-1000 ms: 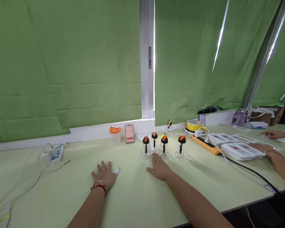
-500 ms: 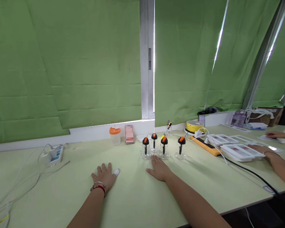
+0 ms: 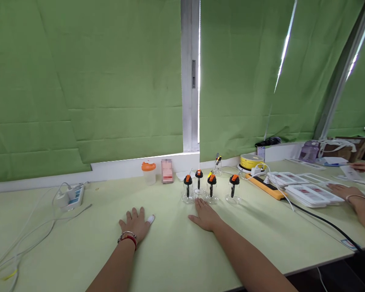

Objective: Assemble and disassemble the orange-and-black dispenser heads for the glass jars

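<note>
My left hand [image 3: 136, 225] lies palm down on the pale table [image 3: 167, 251], fingers spread, with a white wrap on the thumb. My right hand [image 3: 207, 216] also rests flat, its fingers stretched forward and nothing held. Just beyond its fingertips stand several small clear glass vessels with black and orange tops, among them a front left vessel [image 3: 187, 190] and a front middle vessel [image 3: 211, 190]. Whether the fingertips touch a glass base, I cannot tell. A similar vessel [image 3: 232, 190] is set apart to the right.
An orange-lidded cup [image 3: 149, 174] and a pink box [image 3: 167, 171] stand by the wall. A power strip [image 3: 76, 198] with cables lies left. To the right are a yellow disc spindle [image 3: 250, 162], an orange power strip [image 3: 266, 187], stacked white printed cards [image 3: 312, 195] and another person's hands [image 3: 345, 191].
My hands stay in place on the table; the whole view has shifted slightly. At the far right, the other person has raised a white card from the table.
</note>
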Motion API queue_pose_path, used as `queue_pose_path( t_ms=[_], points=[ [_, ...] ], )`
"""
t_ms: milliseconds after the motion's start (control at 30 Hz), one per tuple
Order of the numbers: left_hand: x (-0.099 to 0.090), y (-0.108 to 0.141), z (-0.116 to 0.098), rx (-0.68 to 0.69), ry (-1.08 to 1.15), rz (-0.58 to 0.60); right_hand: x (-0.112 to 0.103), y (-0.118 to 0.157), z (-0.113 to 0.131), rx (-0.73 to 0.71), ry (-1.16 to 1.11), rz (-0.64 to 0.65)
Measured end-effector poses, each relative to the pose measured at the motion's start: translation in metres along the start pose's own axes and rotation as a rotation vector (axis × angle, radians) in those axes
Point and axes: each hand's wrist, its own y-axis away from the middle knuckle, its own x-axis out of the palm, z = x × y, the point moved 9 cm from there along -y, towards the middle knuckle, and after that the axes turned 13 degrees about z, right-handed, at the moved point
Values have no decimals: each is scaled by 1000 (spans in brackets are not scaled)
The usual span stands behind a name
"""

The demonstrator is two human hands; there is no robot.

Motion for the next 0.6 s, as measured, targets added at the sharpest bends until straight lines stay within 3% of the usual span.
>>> queue_pose_path(
  t_ms=[600],
  points=[
    [2,1,0,-10,-42,23,1,-1,-1,2,16,-1]
  ],
)
